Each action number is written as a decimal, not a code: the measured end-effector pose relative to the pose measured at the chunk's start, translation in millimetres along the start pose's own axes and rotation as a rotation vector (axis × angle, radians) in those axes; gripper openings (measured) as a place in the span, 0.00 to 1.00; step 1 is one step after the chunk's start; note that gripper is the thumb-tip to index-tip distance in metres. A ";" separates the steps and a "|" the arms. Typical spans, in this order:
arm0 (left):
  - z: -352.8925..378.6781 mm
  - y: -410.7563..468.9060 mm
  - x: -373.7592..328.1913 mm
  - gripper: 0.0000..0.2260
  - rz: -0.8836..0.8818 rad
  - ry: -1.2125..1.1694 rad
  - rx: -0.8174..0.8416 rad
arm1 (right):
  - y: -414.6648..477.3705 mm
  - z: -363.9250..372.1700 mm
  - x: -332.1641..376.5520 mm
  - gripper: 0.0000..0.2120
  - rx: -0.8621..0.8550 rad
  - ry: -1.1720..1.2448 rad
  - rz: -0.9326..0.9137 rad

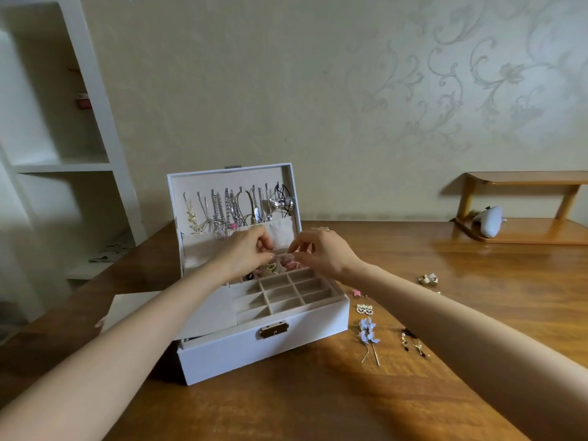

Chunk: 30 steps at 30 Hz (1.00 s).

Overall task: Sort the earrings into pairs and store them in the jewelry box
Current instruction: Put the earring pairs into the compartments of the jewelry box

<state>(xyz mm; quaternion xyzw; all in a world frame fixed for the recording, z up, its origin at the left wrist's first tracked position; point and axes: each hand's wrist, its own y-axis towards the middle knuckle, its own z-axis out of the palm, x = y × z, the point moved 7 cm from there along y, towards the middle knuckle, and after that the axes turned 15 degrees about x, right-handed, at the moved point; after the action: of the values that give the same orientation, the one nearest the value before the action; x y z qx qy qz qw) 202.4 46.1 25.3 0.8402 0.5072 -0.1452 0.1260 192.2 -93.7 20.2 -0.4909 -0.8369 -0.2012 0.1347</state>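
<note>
Earring (pixel 284 256): small, pale; above jewelry box (pixel 264 342) rear compartments. Left hand (pixel 245 253) & right hand (pixel 321 253) fingers curled, pinching it at tips. Prob. light, fragile; hold by body, not hook. Loose earrings (pixel 368 333) on tabletop (pixel 318 393), right of box.

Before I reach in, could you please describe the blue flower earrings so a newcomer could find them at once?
Start at the open white jewelry box on the wooden table. Just right of its front corner lies a scatter of earrings, and the blue flower earrings are the nearest to that corner. Only they have pale blue petals on long thin pins.
</note>
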 end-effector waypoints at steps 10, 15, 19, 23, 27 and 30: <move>48.7 48.7 -96.6 0.12 0.060 0.005 0.028 | -75.2 -54.4 -105.4 0.05 -0.122 -0.050 0.353; 81.9 77.4 -152.9 0.07 0.165 0.011 0.146 | -105.8 -73.7 -156.1 0.09 -0.034 -0.082 0.531; 111.6 102.0 -183.5 0.09 0.185 -0.055 0.258 | -121.1 -77.8 -181.0 0.15 0.047 -0.117 0.568; 137.3 120.7 -203.5 0.12 0.171 0.000 0.302 | -127.5 -71.1 -195.5 0.13 0.098 -0.091 0.567; 157.4 134.6 -213.2 0.14 0.152 0.053 0.313 | -132.0 -63.6 -205.7 0.13 0.076 -0.069 0.587; 166.4 140.7 -211.6 0.14 0.135 0.106 0.318 | -134.3 -61.9 -211.3 0.12 0.041 -0.040 0.592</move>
<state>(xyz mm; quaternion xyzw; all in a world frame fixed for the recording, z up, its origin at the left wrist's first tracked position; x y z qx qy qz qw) 214.3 -250.1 -41.1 0.8881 0.4261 -0.1702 -0.0262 178.1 -343.6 -42.0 -0.7146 -0.6639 -0.1264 0.1808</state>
